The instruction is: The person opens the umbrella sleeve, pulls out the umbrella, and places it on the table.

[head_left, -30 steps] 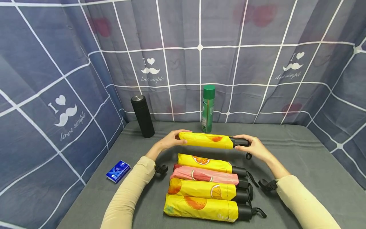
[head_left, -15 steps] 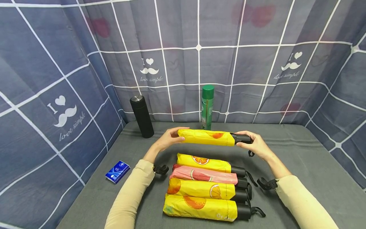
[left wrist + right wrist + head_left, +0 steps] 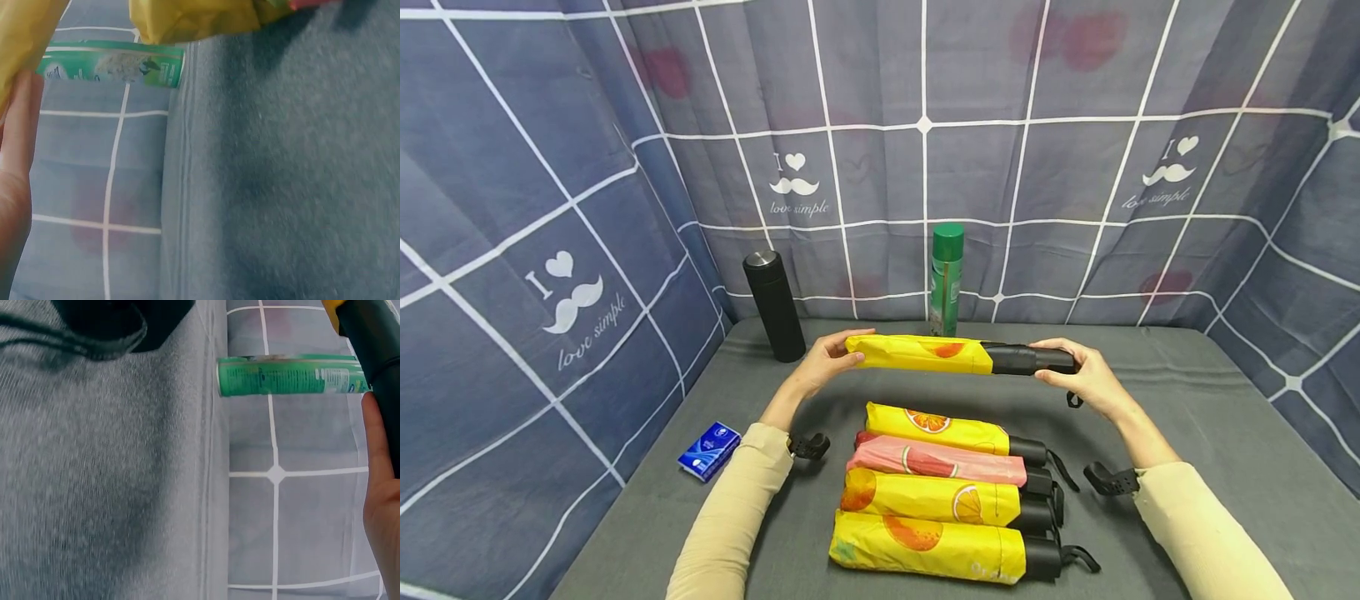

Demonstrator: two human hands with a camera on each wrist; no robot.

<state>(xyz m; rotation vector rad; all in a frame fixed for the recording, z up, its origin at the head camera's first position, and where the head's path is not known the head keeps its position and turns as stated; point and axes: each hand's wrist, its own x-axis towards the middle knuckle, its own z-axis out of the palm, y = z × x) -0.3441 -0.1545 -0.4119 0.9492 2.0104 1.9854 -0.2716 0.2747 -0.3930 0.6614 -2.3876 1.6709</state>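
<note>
A folded umbrella with a yellow fruit-print sleeve (image 3: pixel 917 353) is held level above the grey cloth. My left hand (image 3: pixel 822 364) grips the sleeve's left end between thumb and fingers. On the other end, my right hand (image 3: pixel 1086 377) holds the black handle (image 3: pixel 1056 361), with a wrist loop hanging below. A long black stretch (image 3: pixel 1011 358) shows between sleeve and handle. Nearer me lie several more folded umbrellas in a row: a yellow umbrella (image 3: pixel 940 428), a pink umbrella (image 3: pixel 936 460), another yellow umbrella (image 3: pixel 925 497) and the nearest yellow umbrella (image 3: pixel 925 546), black handles pointing right.
Behind the held umbrella stands a green spray can (image 3: pixel 947 279). A black thermos flask (image 3: pixel 775 307) is at the back left, and a blue tissue pack (image 3: pixel 710 450) lies left of my left forearm. A checked curtain (image 3: pixel 880 175) closes off the back and sides.
My hands have moved apart, the left one leftward with the sleeve and the right one rightward with the handle. More black now shows between them, and the umbrella has risen slightly.
</note>
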